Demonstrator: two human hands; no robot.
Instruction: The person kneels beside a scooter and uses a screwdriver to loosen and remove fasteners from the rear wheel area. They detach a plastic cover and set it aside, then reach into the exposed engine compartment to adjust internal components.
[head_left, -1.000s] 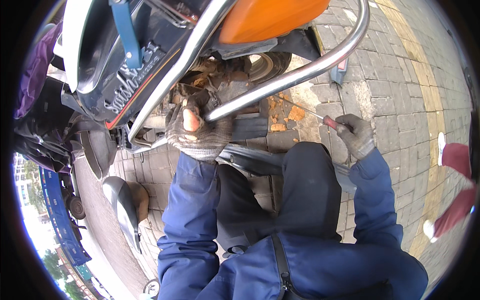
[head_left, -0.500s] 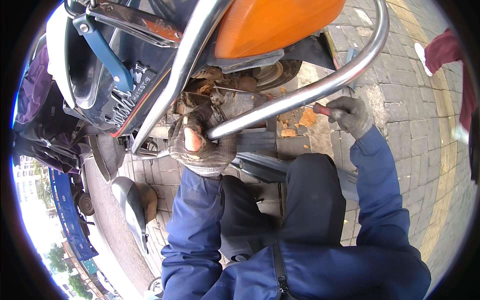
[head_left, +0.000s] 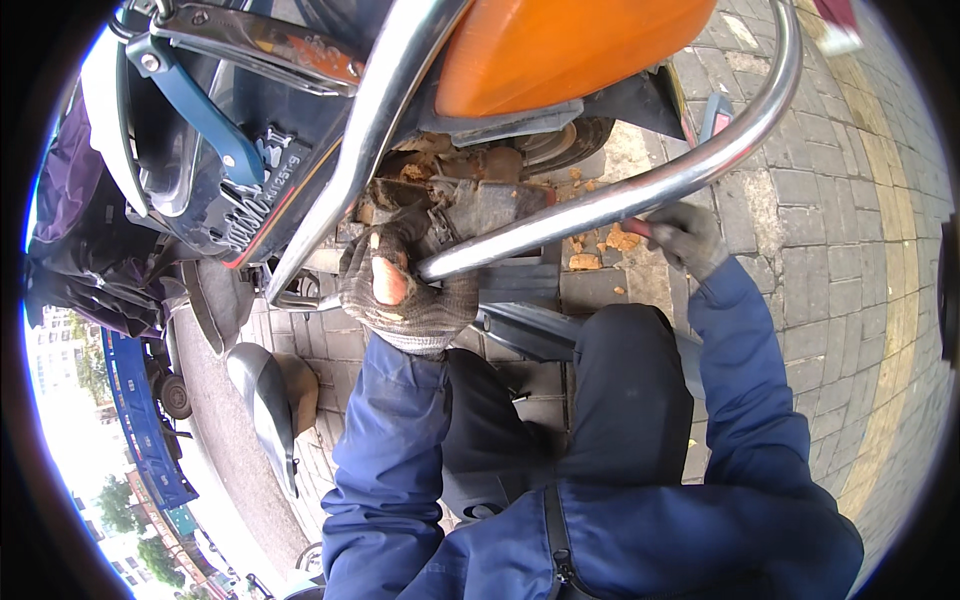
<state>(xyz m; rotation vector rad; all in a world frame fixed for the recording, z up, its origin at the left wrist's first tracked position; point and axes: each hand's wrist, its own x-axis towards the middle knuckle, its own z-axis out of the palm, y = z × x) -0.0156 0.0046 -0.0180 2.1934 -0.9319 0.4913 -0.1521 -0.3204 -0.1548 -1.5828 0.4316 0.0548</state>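
A red-handled tool (head_left: 638,226) is gripped in the right hand (head_left: 688,238), which wears a grey glove and is closed around the handle; only the handle's red end shows past the fist, just below the chrome guard bar (head_left: 640,190) and above the paved ground (head_left: 800,230). What the tool's working end looks like cannot be told. The left hand (head_left: 395,290), in a worn knitted glove torn open over the back, is curled shut and pressed against the rusty, dirt-caked underside (head_left: 450,195) of a scooter, between the two runs of the chrome bar; whether it clasps anything cannot be told. Orange-brown crumbs (head_left: 600,245) lie on the paving near the right hand. Above the bar sits the scooter's orange body panel (head_left: 560,45), and to its left a dark blue panel (head_left: 240,190) with a blue lever (head_left: 195,105). Both forearms wear blue jacket sleeves (head_left: 385,450), and a knee in dark trousers (head_left: 625,400) is between them. A grey seat (head_left: 262,400) of another vehicle stands near the lower left of the paving.
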